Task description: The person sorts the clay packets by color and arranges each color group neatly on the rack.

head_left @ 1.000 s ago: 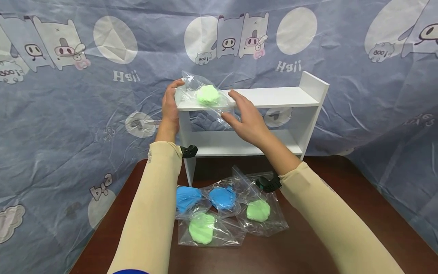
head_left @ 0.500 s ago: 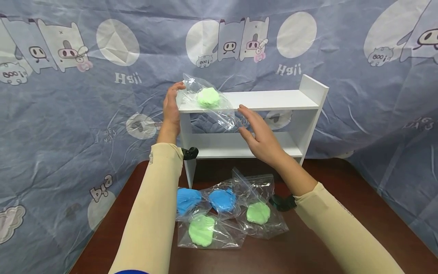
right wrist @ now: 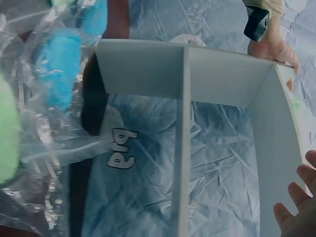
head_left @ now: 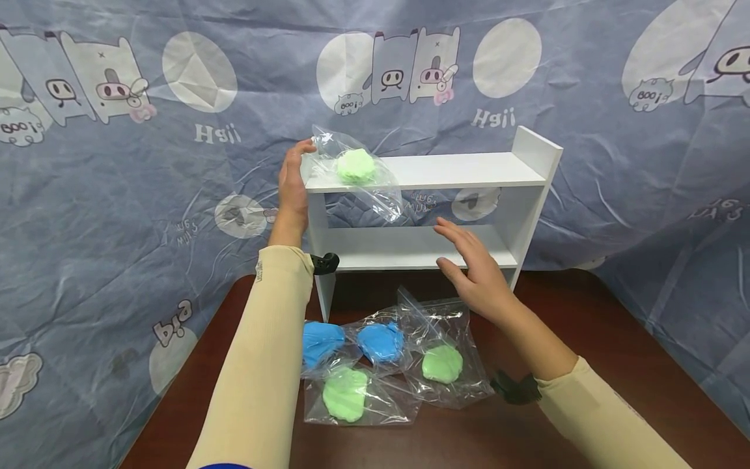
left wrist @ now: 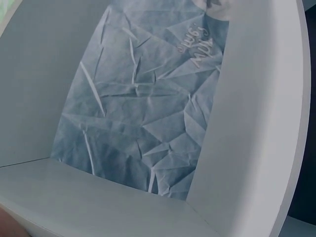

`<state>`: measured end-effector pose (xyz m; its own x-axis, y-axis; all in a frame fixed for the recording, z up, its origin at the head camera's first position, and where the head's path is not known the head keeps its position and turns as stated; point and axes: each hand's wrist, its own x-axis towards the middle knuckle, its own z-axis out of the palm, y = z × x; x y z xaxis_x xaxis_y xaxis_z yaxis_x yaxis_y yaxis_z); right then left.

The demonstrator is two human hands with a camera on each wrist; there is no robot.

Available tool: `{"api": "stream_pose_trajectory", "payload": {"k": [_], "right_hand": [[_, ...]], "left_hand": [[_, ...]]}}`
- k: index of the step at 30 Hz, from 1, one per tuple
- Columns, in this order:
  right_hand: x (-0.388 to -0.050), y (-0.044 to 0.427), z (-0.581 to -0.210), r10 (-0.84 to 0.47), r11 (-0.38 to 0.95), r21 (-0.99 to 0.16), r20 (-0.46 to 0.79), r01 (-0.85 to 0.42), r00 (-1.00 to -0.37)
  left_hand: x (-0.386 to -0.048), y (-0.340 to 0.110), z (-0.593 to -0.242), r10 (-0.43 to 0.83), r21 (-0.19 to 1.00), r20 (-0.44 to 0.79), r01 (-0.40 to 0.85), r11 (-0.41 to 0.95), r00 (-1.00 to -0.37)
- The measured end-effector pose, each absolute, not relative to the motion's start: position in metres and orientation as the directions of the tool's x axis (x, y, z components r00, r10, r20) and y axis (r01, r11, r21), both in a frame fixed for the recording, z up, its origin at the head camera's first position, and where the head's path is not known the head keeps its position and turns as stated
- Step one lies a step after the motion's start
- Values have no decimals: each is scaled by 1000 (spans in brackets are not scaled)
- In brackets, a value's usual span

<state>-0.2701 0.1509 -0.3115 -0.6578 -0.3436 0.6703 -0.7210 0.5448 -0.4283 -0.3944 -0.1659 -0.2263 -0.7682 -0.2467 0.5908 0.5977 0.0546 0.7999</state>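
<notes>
My left hand (head_left: 293, 182) grips the top left end of a white two-tier shelf (head_left: 469, 170), its fingers bent over the end panel's edge. On the upper board, close to those fingers, lies a clear zip bag with a light green lump of clay (head_left: 356, 166); its loose corner hangs over the front edge. My right hand (head_left: 477, 273) hovers in front of the lower board, fingers spread and holding nothing. Below it lies a bagged green clay lump (head_left: 442, 363). The right wrist view shows my left hand (right wrist: 276, 48) at the shelf's corner.
On the dark brown table (head_left: 527, 423) lie more zip bags: a blue lump (head_left: 381, 342), another blue lump (head_left: 322, 342) partly behind my left sleeve, and a green lump (head_left: 346, 394) in front. A patterned blue cloth (head_left: 234, 130) hangs behind the shelf.
My right hand has moved away from the bag on the upper board, down and to the right. The left hand and that bag have stayed at the shelf's left end.
</notes>
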Motion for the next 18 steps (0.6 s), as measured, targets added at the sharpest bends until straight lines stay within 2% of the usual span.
{"api": "stream_pose_trajectory", "payload": {"k": [10, 18], "right_hand": [[-255, 174, -348, -333, 588, -470, 601, -658, -727], [-251, 190, -383, -380, 616, -467, 529, -634, -759]], "left_hand": [[-395, -166, -226, -245, 801, 591, 595, 67, -768], [-397, -167, -226, -244, 815, 570, 577, 49, -784]]}}
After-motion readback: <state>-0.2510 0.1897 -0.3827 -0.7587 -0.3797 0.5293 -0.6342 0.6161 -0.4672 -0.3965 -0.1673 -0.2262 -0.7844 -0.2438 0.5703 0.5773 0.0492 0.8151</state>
